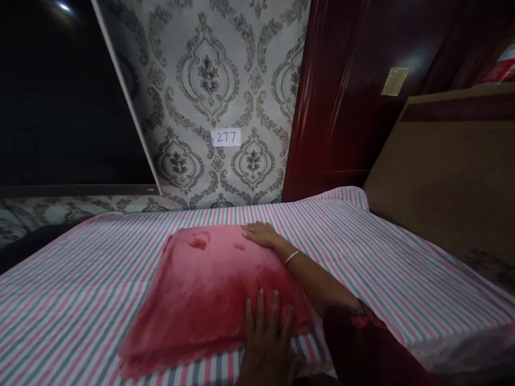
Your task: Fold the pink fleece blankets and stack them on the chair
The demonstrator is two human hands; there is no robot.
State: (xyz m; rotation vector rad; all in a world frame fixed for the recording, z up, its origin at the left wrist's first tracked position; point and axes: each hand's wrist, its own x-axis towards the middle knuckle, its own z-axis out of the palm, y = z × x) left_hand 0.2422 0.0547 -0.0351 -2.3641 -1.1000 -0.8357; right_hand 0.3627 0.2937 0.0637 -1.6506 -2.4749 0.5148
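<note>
A red plush blanket (209, 279), folded into a flat, thick pad, lies on a striped cloth. Its far half looks paler pink, with a few darker smudged patches. My right hand (260, 234) rests palm down on the far right corner, fingers stretched toward the left, with a light bracelet at the wrist. Close to me, my left hand (267, 338) is spread over the near right part of the blanket, its fingers pointing away from me. Neither hand is gripping anything. The left wrist falls outside the lower edge of the picture.
Pink, grey and white stripes run across the cloth (92, 284) covering the surface. A large dark screen (72, 102) stands at left. Behind are patterned wallpaper with a paper label (226, 137) reading 277 and a dark red door (341, 96). A brown panel (450, 177) borders the right.
</note>
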